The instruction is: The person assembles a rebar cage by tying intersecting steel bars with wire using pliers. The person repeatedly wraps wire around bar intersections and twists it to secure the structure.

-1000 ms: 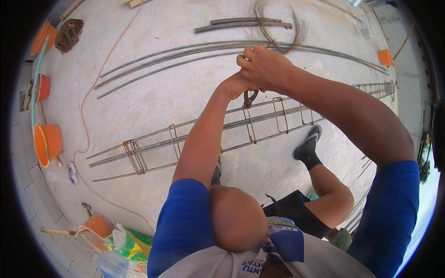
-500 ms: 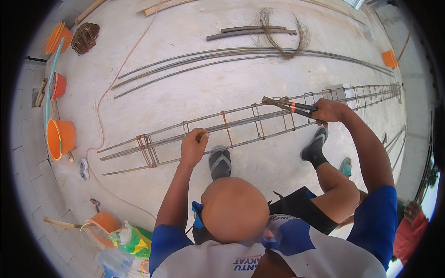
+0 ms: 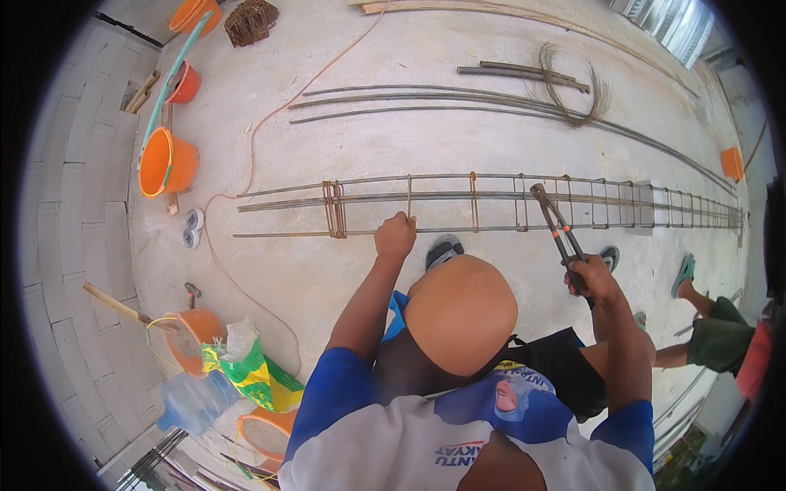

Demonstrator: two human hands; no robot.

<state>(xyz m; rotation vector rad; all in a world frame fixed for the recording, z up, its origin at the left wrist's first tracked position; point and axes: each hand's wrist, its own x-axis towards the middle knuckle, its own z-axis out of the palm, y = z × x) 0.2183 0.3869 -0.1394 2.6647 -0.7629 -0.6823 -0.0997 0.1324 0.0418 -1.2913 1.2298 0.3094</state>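
A long rebar cage (image 3: 442, 196), made of steel bars with square stirrups, lies across the floor in front of me. My left hand (image 3: 396, 236) is closed at the cage's near bar, its fingers around the lower end of a single stirrup (image 3: 409, 195); the fingertips are partly hidden. My right hand (image 3: 593, 277) grips the handles of long pincers (image 3: 557, 225) with black and orange grips. Their jaws point away from me, over the near half of the cage. Several rusty stirrups (image 3: 334, 209) stand bunched near the cage's left end.
Beyond the cage lie loose rebars (image 3: 409, 98) and a coil of tie wire (image 3: 565, 98). Orange buckets (image 3: 182, 164) line the block wall at left. A red cord (image 3: 254, 139) crosses the floor. At right stands another person with a green sandal (image 3: 684, 272).
My left hand has moved onto a stirrup of the cage. The pincers have swung from pointing left to pointing away, and my right hand is nearer my body. The whole view has shifted.
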